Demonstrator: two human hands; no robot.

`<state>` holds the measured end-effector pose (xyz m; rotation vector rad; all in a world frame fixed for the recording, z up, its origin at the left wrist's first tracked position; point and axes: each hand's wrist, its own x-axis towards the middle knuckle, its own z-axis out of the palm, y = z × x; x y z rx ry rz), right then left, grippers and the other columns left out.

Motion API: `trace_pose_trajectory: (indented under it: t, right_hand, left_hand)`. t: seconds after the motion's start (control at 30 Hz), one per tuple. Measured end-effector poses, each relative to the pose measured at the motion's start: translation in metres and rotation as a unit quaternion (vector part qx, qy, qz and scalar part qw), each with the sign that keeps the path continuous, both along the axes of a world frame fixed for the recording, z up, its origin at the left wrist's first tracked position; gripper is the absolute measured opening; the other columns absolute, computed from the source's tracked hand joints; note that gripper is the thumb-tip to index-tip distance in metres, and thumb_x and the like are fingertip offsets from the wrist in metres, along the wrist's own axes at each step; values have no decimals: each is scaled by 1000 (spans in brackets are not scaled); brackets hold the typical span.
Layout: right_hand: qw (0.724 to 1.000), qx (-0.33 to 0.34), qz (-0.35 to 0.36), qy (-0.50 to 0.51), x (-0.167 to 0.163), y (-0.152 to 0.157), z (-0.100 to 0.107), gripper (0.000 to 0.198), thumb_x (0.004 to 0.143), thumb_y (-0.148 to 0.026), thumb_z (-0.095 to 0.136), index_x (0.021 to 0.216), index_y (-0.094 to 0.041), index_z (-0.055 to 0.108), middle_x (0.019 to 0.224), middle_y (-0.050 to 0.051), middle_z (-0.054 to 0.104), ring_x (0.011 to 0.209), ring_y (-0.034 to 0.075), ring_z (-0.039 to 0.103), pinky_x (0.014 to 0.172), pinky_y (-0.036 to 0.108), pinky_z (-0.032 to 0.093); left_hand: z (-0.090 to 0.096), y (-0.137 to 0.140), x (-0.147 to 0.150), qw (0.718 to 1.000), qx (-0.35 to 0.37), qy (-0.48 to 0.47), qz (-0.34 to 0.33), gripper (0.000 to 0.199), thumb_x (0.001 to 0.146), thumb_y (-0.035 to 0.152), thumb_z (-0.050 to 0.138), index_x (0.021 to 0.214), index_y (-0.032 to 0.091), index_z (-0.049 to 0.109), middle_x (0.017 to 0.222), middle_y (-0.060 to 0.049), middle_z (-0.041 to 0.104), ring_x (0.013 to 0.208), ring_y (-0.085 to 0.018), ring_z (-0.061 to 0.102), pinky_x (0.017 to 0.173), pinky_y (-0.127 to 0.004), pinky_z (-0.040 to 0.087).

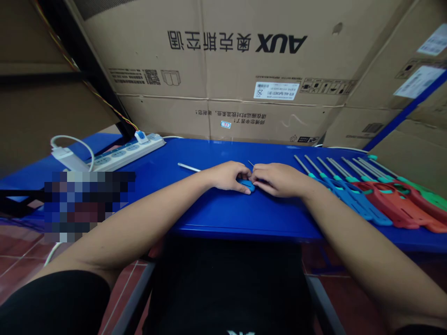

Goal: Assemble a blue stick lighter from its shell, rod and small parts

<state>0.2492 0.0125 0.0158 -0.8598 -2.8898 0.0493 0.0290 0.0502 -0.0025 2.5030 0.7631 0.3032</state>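
Note:
My left hand [233, 177] is closed around the blue handle [247, 185] of a long-nosed gas lighter lying low over the table. Its metal tube [188, 167] points out to the left, beyond my wrist. Close against the handle's right end, my right hand [267, 179] has its fingers pinched together. A thin metal rod [250, 163] sticks up from these fingers; its other end is hidden. My fingers cover much of the handle.
Several long-nosed lighters [370, 200] in blue, red, orange and green lie in a row on the right of the blue table [216, 214]. A white power strip [125, 151] with plugs stands at the left. A large cardboard sheet [223, 70] rises behind the table.

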Motion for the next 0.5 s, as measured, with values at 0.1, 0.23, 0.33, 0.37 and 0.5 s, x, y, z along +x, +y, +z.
trace_pose_trajectory:
  t: [0.1,0.23,0.33,0.37,0.5]
  right_hand:
    - [1000,10,12,7,0,1,-2,17,93,-21,50,93,-18,67,93,8,65,79,18,59,71,30,42]
    - [999,12,21,41,1,2,-6,20,94,-21,50,93,-18,70,94,8,68,81,18,62,73,30,45]
    - [998,18,30,50,4,1,-9,23,95,-21,50,95,-19,73,95,7,71,82,18,64,73,30,46]
    - [998,29,32,44,5,-1,-9,24,95,-20,50,96,-19,74,94,7,71,81,18,64,73,30,46]
    - [996,83,25,22,10,-12,-10,29,95,-20,49,103,-18,76,88,8,73,76,18,64,72,31,45]
  left_hand:
    - [0,0,0,1000,-8,-3,-3,39,73,42,79,103,18,69,96,-3,66,90,-17,61,80,-28,46]
    - [-1,1,0,1000,-12,-3,-2,39,74,44,78,104,20,70,98,-2,64,92,-17,61,83,-28,47]
    - [0,2,1,1000,-10,4,-1,41,74,43,78,107,21,70,97,-2,64,91,-17,62,82,-28,47]
    - [0,2,2,1000,-9,6,-1,42,74,42,78,109,21,70,97,-2,64,91,-17,61,81,-27,47]
    - [0,2,2,1000,-5,12,-3,44,74,42,78,113,23,71,98,-2,64,90,-16,61,79,-26,46]
